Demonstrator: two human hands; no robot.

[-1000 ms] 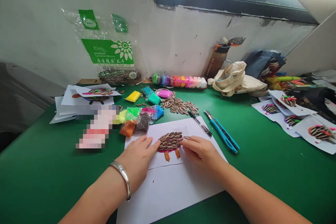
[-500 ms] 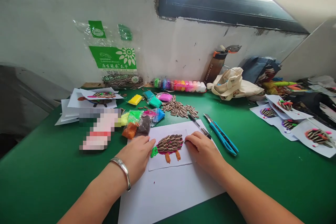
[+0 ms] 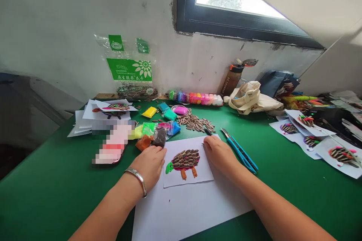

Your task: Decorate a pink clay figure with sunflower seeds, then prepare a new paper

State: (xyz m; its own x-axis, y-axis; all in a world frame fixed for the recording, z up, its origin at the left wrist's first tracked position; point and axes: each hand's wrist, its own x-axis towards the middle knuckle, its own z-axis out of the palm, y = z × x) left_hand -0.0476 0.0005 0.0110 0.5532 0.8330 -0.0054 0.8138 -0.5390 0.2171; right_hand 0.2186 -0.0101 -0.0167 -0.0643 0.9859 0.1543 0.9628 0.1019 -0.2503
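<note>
A turtle-like figure [image 3: 185,162] has a shell of striped seeds, a green clay head and orange clay legs. It lies on a small white card [image 3: 195,179], on top of a larger white sheet [image 3: 192,211]. My left hand [image 3: 147,167] rests at the card's left edge beside a dark clay packet [image 3: 160,136], fingers slightly bent and parted. By the card's upper right, my right hand [image 3: 222,154] is closed in a pinch; a tiny dark tip shows at its fingers, too small to name. A pen [image 3: 207,131] is partly hidden behind this hand.
A blue cutter [image 3: 241,154] lies right of the sheet. Loose seeds [image 3: 194,120] and colored clay packets [image 3: 144,142] are beyond it. A seed bag [image 3: 130,71], bottle [image 3: 232,79] and cloth bag [image 3: 249,98] stand by the wall. Finished pictures [image 3: 313,141] lie right.
The view has shifted slightly. My right hand has moved up along the card's right side and now covers more of the pen. My left hand stays beside the card's left edge.
</note>
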